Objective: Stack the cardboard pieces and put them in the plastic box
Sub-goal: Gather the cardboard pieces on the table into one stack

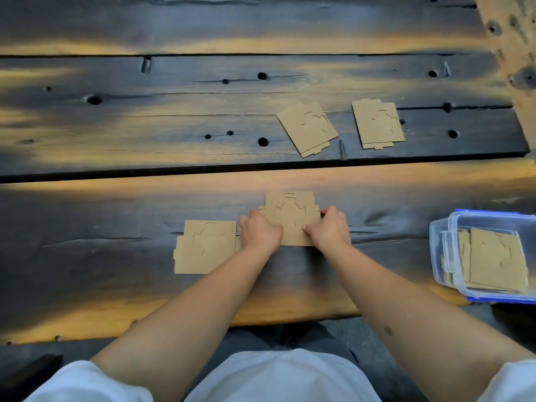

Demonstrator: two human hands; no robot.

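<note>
A small stack of flat brown cardboard pieces (pixel 291 213) lies on the dark wooden table (pixel 116 126) in front of me. My left hand (pixel 259 232) grips its left edge and my right hand (pixel 329 229) grips its right edge. Another cardboard piece (pixel 204 246) lies flat just left of my left hand. Two more pieces lie farther back on the right, one tilted (pixel 307 129) and one straighter (pixel 377 123). The clear plastic box (pixel 443 242) with blue rim stands at the right edge and holds several cardboard pieces (pixel 493 256).
The table has deep gaps between planks and several round holes. Its near edge runs just in front of my lap. The plastic box overhangs the near right edge of the table. A lighter wooden surface (pixel 516 39) shows at the far right corner.
</note>
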